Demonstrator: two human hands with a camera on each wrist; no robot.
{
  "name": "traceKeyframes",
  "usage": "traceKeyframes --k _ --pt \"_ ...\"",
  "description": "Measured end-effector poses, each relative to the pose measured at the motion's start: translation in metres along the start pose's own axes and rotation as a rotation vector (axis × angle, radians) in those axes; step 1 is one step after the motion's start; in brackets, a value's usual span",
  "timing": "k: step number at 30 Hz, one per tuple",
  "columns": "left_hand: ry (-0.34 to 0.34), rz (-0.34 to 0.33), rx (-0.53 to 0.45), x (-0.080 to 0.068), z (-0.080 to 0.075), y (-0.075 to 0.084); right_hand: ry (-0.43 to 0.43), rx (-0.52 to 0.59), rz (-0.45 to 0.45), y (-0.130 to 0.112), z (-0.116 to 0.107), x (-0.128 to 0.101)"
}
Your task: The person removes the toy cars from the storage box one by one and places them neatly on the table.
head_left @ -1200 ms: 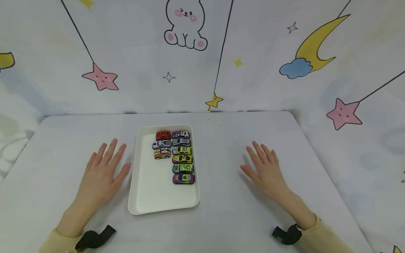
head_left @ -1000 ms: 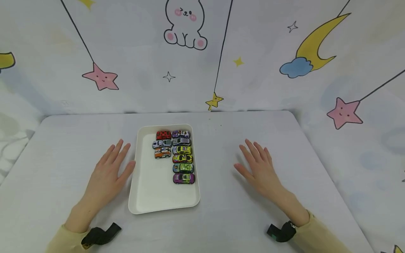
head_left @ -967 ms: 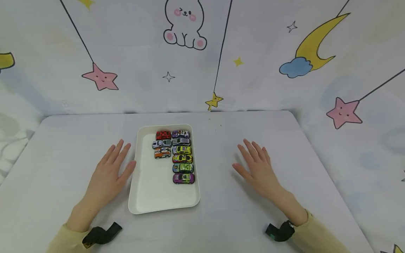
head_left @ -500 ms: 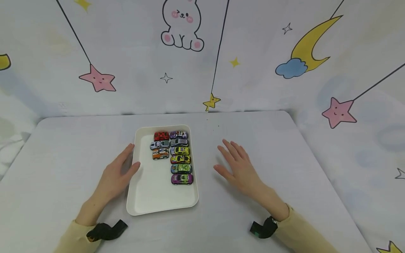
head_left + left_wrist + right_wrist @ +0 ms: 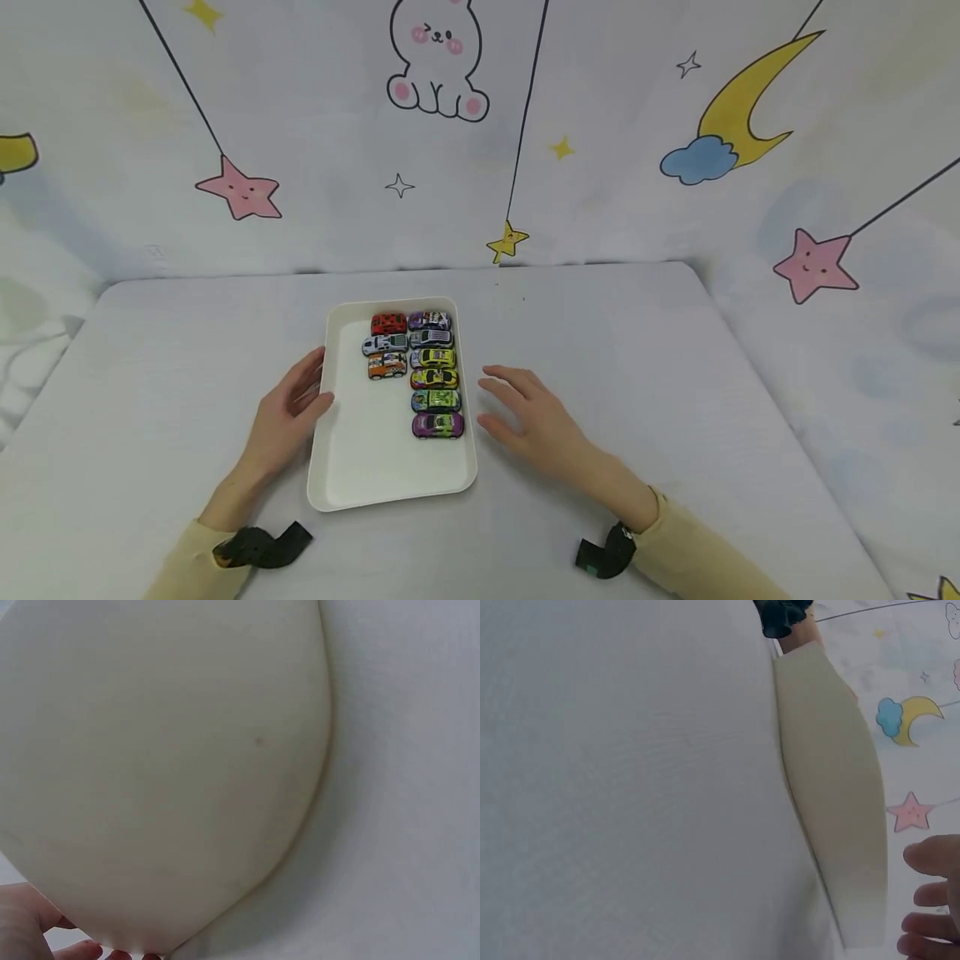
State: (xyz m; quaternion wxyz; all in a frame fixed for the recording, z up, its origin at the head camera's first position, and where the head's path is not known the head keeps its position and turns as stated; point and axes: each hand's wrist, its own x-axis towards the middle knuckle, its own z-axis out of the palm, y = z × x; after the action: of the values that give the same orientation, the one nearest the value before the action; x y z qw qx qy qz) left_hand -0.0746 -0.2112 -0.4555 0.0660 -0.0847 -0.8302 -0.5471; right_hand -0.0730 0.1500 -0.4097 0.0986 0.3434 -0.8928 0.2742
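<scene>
A white tray [image 5: 360, 454] lies on the table with several toy cars in two columns, among them a red car [image 5: 388, 323], an orange car [image 5: 387, 365] and a purple car [image 5: 438, 426]. My left hand [image 5: 272, 429] holds the tray's left side, thumb over the rim and bent fingers against the outside. The left wrist view shows the tray's outer wall [image 5: 165, 765] with fingertips low on it. Just right of the tray, my right hand [image 5: 542, 432] hovers with parted, slightly bent fingers, apart from the wall; the right wrist view shows this gap beside the tray wall [image 5: 832, 787].
The white-covered table [image 5: 637, 350] extends on both sides of the tray. Behind it hangs a backdrop [image 5: 322, 192] printed with stars, a moon and a bear. Dark straps sit at both wrists, over light yellow sleeves [image 5: 705, 550].
My left hand has moved right onto the tray's left side, its fingers bending. My right hand has moved left, close to the tray's right side. The cars keep their places in the tray.
</scene>
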Motion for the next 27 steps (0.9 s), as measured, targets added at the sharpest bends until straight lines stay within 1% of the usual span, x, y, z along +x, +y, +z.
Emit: traceKeyframes --k 2,6,13,19,22,24,27 --pt "0.002 -0.003 0.008 0.0 0.0 0.001 0.01 0.01 -0.044 -0.003 0.003 0.0" --pt "0.002 -0.011 0.022 0.0 0.001 0.003 0.006 0.016 -0.093 -0.006 0.007 0.0" --pt "0.003 0.005 0.036 -0.001 0.001 0.002 -0.029 0.014 -0.124 -0.011 0.008 0.002" --pt "0.003 0.005 0.055 -0.001 0.001 -0.002 -0.06 -0.004 -0.173 -0.018 0.01 0.008" --pt "0.001 0.004 0.064 -0.001 0.001 -0.002 -0.076 -0.04 -0.175 -0.02 0.01 0.011" --pt "0.002 0.007 0.065 -0.001 0.001 -0.002 -0.099 -0.073 -0.156 -0.023 0.01 0.013" --pt "0.009 0.014 0.046 -0.001 0.001 -0.002 -0.167 -0.149 -0.119 -0.028 0.012 0.017"
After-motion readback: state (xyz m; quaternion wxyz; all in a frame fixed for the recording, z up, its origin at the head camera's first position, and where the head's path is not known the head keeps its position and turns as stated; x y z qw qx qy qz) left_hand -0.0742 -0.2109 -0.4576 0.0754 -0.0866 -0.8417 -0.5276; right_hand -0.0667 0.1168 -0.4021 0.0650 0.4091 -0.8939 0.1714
